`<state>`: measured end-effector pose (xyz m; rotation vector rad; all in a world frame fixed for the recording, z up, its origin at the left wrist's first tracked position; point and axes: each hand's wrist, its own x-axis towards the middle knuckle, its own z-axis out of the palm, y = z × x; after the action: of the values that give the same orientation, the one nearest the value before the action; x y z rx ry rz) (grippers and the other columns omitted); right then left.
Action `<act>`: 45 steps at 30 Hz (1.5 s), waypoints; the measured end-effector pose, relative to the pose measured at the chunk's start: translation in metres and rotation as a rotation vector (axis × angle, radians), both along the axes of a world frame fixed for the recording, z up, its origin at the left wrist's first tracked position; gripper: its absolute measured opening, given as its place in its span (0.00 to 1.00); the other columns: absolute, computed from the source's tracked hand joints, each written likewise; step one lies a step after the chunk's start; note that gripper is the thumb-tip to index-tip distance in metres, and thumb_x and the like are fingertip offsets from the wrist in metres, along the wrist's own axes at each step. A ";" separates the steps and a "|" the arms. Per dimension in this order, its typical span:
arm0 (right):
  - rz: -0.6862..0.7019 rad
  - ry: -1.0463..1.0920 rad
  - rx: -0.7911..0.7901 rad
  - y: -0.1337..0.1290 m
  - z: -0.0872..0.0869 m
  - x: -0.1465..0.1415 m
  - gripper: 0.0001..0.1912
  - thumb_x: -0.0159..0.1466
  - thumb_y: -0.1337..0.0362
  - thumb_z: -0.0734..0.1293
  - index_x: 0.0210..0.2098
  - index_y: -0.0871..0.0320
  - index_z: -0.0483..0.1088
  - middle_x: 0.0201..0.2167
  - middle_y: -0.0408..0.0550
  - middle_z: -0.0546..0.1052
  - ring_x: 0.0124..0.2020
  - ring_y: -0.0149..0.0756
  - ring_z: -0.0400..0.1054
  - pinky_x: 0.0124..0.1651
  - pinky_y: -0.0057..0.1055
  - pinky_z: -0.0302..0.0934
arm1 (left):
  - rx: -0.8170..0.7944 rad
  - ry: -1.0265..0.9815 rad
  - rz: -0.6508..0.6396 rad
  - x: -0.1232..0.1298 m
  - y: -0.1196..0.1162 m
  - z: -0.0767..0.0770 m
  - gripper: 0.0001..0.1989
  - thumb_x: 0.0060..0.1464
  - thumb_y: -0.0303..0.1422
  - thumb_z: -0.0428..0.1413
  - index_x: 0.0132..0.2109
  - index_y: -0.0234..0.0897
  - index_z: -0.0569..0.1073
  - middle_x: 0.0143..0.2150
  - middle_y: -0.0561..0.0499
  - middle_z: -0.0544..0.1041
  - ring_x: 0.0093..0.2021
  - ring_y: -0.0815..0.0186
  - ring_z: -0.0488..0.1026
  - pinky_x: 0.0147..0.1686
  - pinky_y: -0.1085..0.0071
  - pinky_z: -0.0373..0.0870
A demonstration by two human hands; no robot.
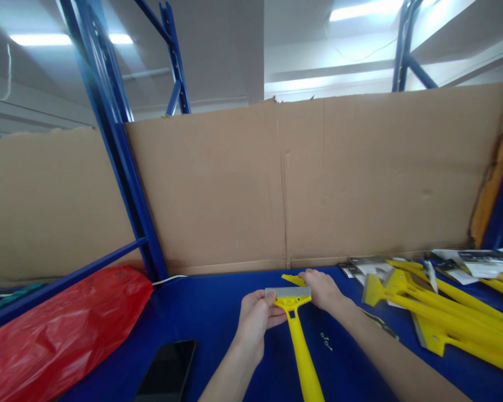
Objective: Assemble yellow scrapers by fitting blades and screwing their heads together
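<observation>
A yellow scraper [300,352] with a grey metal strip along its head points its handle toward me. My left hand [255,318] grips the left end of that head, thumb on the metal and fingers beneath. Just beyond the head, my right hand [322,289] has its fingers closed on the end of a small flat yellow plastic piece [292,279]. Its fingertips are partly hidden. Several small screws [326,341] lie on the blue surface right of the handle.
More yellow scrapers [444,318] are piled at the right, with packaged items [478,263] behind them. A black phone [170,368] and a red plastic bag [75,329] lie at the left. Cardboard [218,190] stands along the back of the blue table [218,301], beside a blue rack post [126,167].
</observation>
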<state>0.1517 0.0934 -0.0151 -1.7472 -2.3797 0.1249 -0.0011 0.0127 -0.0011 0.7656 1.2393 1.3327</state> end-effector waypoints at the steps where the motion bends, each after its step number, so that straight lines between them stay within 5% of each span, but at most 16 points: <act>1: 0.002 0.002 -0.010 0.000 -0.001 0.001 0.15 0.65 0.61 0.64 0.50 0.58 0.67 0.49 0.50 0.72 0.46 0.39 0.70 0.46 0.42 0.66 | -0.005 0.006 0.003 0.000 0.000 0.000 0.04 0.56 0.26 0.53 0.35 0.28 0.71 0.28 0.40 0.79 0.24 0.65 0.77 0.30 0.69 0.75; 9: -0.061 0.347 0.026 -0.005 0.003 0.025 0.06 0.60 0.72 0.64 0.37 0.61 0.72 0.36 0.53 0.78 0.40 0.41 0.72 0.42 0.34 0.63 | 0.002 0.007 -0.023 0.002 -0.002 0.001 0.05 0.56 0.26 0.53 0.34 0.28 0.71 0.30 0.39 0.80 0.26 0.64 0.78 0.31 0.68 0.75; 14: 0.021 0.653 0.045 -0.031 0.022 0.042 0.12 0.62 0.61 0.60 0.39 0.60 0.72 0.30 0.46 0.78 0.31 0.35 0.72 0.31 0.26 0.62 | -0.015 0.023 -0.046 0.005 -0.006 0.002 0.06 0.56 0.27 0.52 0.33 0.28 0.71 0.30 0.38 0.80 0.26 0.64 0.78 0.30 0.70 0.75; 20: 0.148 0.927 -0.054 -0.058 0.026 0.035 0.14 0.59 0.57 0.61 0.24 0.58 0.71 0.20 0.42 0.68 0.22 0.31 0.62 0.22 0.26 0.56 | 0.007 0.026 -0.071 0.010 -0.006 -0.001 0.06 0.56 0.27 0.52 0.34 0.28 0.71 0.29 0.39 0.79 0.25 0.66 0.77 0.29 0.72 0.74; 27: 0.135 1.003 -0.129 -0.056 0.010 0.021 0.08 0.55 0.60 0.65 0.30 0.58 0.71 0.28 0.45 0.72 0.23 0.31 0.66 0.16 0.23 0.55 | 0.051 0.039 -0.143 0.012 -0.006 -0.005 0.07 0.57 0.28 0.51 0.36 0.28 0.71 0.29 0.41 0.80 0.24 0.68 0.76 0.28 0.73 0.73; 31: 0.096 1.096 -0.306 -0.057 0.005 0.020 0.14 0.53 0.59 0.66 0.37 0.59 0.72 0.22 0.39 0.69 0.14 0.25 0.60 0.12 0.22 0.51 | 0.044 0.054 -0.141 0.013 -0.007 -0.007 0.07 0.58 0.27 0.50 0.36 0.28 0.71 0.29 0.41 0.80 0.24 0.68 0.76 0.29 0.73 0.74; 37: 0.088 1.126 -0.319 -0.057 0.002 0.019 0.14 0.52 0.61 0.68 0.36 0.61 0.74 0.18 0.37 0.69 0.11 0.23 0.57 0.11 0.21 0.48 | 0.029 0.084 -0.150 0.013 -0.006 -0.006 0.07 0.58 0.28 0.50 0.36 0.28 0.71 0.30 0.42 0.79 0.23 0.70 0.75 0.27 0.73 0.73; 45: 0.060 1.126 -0.323 -0.055 0.001 0.020 0.11 0.53 0.64 0.68 0.35 0.61 0.76 0.16 0.37 0.69 0.11 0.23 0.57 0.11 0.20 0.47 | 0.039 0.124 -0.185 0.011 -0.002 -0.010 0.08 0.59 0.29 0.48 0.36 0.29 0.69 0.28 0.47 0.77 0.14 0.78 0.65 0.11 0.83 0.54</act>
<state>0.1714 0.0381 -0.0143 -1.1552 -1.5807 1.1889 0.0102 0.0106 -0.0111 0.9794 1.2101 1.1758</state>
